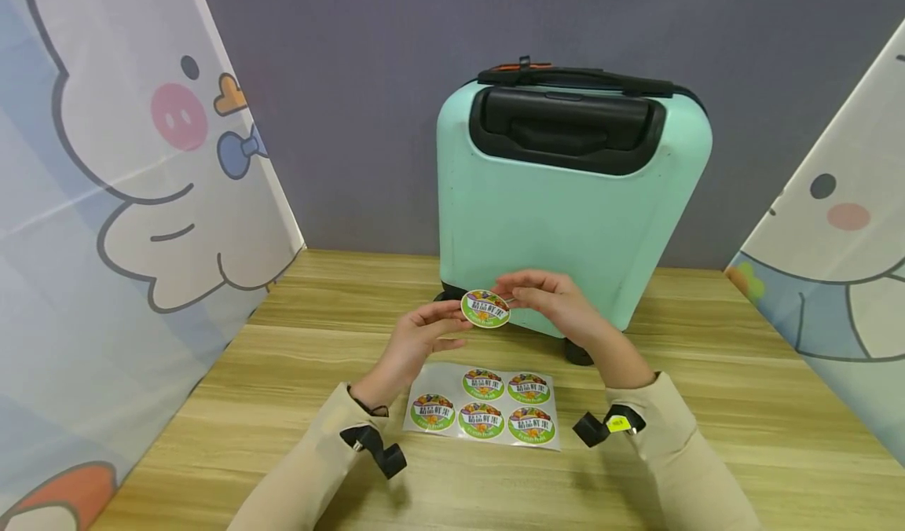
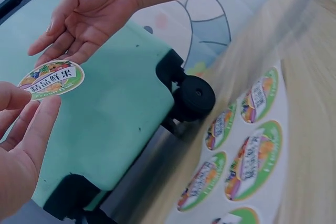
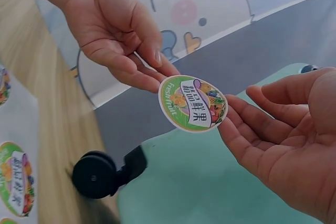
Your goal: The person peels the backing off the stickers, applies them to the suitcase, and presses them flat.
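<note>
A round fruit sticker (image 1: 485, 309) with a green border and colourful fruit print is raised above the table, in front of a mint-green suitcase (image 1: 551, 225). My left hand (image 1: 422, 333) holds it by the left edge with the fingertips. The fingers of my right hand (image 1: 558, 303) meet its opposite edge. In the right wrist view, the right hand (image 3: 289, 135) has its fingers extended at the rim of the sticker (image 3: 193, 103), the thumb away from it. The left wrist view has the left hand (image 2: 26, 135) overlapping the sticker's lower edge.
Below the hands, a white sticker sheet (image 1: 452, 376) with several matching stickers lies on the wooden table (image 1: 247, 413). The suitcase's black wheel (image 1: 578, 353) stands on the table. Grey panel (image 1: 339, 122) behind; cartoon-printed sheets (image 1: 64, 240) flank both sides.
</note>
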Demonstrator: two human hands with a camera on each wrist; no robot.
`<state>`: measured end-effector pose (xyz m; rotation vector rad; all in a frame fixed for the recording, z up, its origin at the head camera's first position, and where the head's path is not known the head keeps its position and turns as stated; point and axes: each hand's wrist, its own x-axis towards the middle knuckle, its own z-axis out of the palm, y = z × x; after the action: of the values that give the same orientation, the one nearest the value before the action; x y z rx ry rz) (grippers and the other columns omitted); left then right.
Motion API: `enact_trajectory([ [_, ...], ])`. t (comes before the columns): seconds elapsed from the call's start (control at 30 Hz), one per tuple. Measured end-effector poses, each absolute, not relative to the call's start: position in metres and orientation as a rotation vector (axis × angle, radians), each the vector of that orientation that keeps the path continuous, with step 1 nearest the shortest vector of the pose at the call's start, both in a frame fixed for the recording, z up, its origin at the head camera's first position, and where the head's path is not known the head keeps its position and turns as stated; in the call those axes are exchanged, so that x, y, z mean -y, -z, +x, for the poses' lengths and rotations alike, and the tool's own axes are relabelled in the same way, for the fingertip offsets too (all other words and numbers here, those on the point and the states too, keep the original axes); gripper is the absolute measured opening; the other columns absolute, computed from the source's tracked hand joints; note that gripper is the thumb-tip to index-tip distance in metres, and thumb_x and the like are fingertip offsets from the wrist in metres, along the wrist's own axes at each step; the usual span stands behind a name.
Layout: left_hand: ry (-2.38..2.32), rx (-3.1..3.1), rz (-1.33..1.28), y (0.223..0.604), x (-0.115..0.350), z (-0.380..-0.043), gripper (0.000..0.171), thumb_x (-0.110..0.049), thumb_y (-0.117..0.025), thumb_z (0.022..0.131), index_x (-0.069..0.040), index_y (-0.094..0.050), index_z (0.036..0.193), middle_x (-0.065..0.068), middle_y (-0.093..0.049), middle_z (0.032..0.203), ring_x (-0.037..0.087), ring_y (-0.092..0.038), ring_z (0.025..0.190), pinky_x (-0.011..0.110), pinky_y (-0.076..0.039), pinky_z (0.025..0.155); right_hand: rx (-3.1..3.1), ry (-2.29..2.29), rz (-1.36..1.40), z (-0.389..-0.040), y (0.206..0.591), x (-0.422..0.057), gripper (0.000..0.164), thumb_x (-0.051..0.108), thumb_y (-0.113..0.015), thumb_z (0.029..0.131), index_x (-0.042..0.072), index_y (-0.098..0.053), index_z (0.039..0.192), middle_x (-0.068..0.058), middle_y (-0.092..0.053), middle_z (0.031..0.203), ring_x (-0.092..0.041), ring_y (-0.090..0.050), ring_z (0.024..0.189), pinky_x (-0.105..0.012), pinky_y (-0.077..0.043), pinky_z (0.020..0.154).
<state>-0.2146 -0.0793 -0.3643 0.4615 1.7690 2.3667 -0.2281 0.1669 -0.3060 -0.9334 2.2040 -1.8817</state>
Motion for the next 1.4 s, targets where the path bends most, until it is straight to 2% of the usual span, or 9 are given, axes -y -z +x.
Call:
enact_trajectory([
  [0.17, -2.383, -1.735, 0.497, 0.356, 0.078, -0.218, 0.033, 0.002, -0.057, 0.098, 0.008, -0.059, 0.13, 0.006, -0.07, 0.103, 0.021, -0.07, 0.099, 0.043, -0.057, 0.087, -2.229, 1.885, -0.96, -0.228, 0.296, -0.168, 0.037, 0.003, -0.048, 0.102, -0.021, -0.049, 0.129, -0.023, -0.064, 0.124, -0.015, -0.065, 0.108, -0.034, -0.05, 0.099],
  [0.4, -2.42, -1.714, 0.522, 0.342, 0.075, -0.22, 0.035, 0.007, -0.053, 0.098, 0.013, -0.055, 0.132, 0.005, -0.069, 0.101, 0.019, -0.07, 0.097, 0.038, -0.059, 0.084, -2.233, 1.914, -1.001, -0.228, 0.283, -0.167, 0.037, 0.003, -0.049, 0.101, -0.021, -0.05, 0.129, 0.001, -0.071, 0.117, -0.016, -0.065, 0.109, -0.033, -0.049, 0.099],
  [0.5, -2.43, -1.721, 0.509, 0.336, 0.074, -0.222, 0.035, 0.008, -0.054, 0.097, 0.012, -0.055, 0.132, 0.005, -0.068, 0.101, 0.017, -0.07, 0.096, 0.036, -0.059, 0.083, -2.242, 1.913, -1.019, -0.228, 0.278, -0.167, 0.036, 0.003, -0.048, 0.101, -0.02, -0.051, 0.129, 0.006, -0.071, 0.116, -0.015, -0.065, 0.109, -0.032, -0.048, 0.099],
  [0.9, -2.459, -1.713, 0.543, 0.315, 0.072, -0.225, 0.036, 0.007, -0.055, 0.097, 0.008, -0.057, 0.133, 0.005, -0.067, 0.105, 0.018, -0.069, 0.1, 0.04, -0.058, 0.086, -2.316, 1.9, -1.036, -0.225, 0.252, -0.165, 0.034, 0.004, -0.048, 0.101, -0.017, -0.054, 0.128, 0.001, -0.07, 0.118, -0.014, -0.062, 0.112, -0.033, -0.045, 0.101],
  [1.13, -2.459, -1.714, 0.593, 0.308, 0.071, -0.226, 0.038, 0.006, -0.055, 0.097, 0.007, -0.056, 0.135, 0.003, -0.066, 0.108, 0.018, -0.068, 0.102, 0.04, -0.058, 0.086, -2.318, 1.901, -1.091, -0.227, 0.244, -0.166, 0.035, 0.003, -0.049, 0.101, -0.017, -0.053, 0.128, 0.006, -0.071, 0.116, -0.015, -0.063, 0.111, -0.03, -0.046, 0.1],
  [1.4, -2.483, -1.723, 0.672, 0.299, 0.071, -0.229, 0.034, 0.007, -0.055, 0.097, -0.001, -0.065, 0.128, 0.001, -0.068, 0.107, 0.017, -0.068, 0.102, 0.041, -0.058, 0.086, -2.354, 1.87, -1.088, -0.228, 0.232, -0.165, 0.035, 0.005, -0.049, 0.101, -0.016, -0.053, 0.13, 0.008, -0.071, 0.116, -0.016, -0.063, 0.11, -0.033, -0.045, 0.1],
])
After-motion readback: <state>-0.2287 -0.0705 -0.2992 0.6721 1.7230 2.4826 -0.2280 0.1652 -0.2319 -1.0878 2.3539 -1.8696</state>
